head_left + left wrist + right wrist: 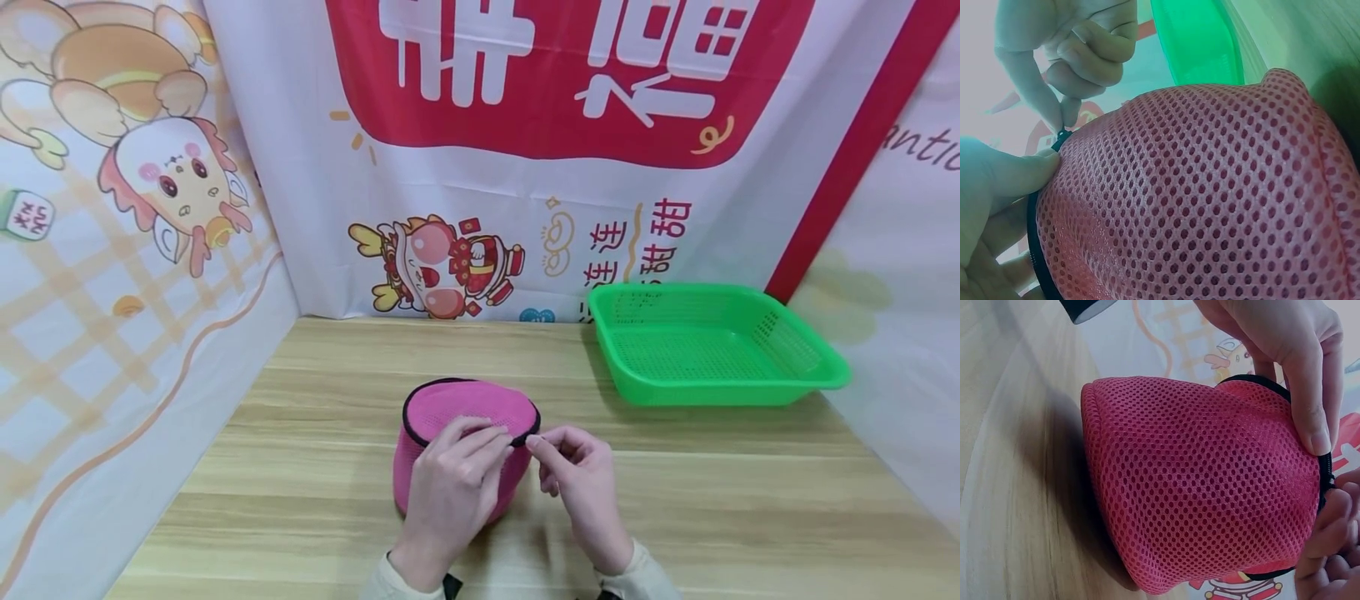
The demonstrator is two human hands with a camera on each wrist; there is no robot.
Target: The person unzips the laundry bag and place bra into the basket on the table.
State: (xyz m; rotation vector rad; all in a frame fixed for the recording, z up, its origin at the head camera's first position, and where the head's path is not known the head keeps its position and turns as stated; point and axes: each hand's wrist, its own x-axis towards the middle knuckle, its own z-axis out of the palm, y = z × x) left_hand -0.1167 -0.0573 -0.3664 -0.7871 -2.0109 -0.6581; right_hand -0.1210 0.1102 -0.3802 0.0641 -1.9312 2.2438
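Note:
A pink mesh bag (pixel 472 400), shaped like a short drum with a black zipper (pixel 406 417) round its top rim, stands on the wooden table. My left hand (pixel 453 487) reaches over its near side and pinches the rim; in the left wrist view the thumb (pixel 1041 167) presses on the zipper edge. Right beside it, at the rim's right side, my right hand (pixel 581 479) pinches the small zipper pull (pixel 1332 482) between thumb and forefinger, its other fingers curled in. Inside the bag, the contents are hidden.
A green plastic basket (pixel 720 392) with perforated sides stands at the back right of the table (pixel 300 467). Printed cloths (pixel 300 208) hang behind and along both sides of the tabletop.

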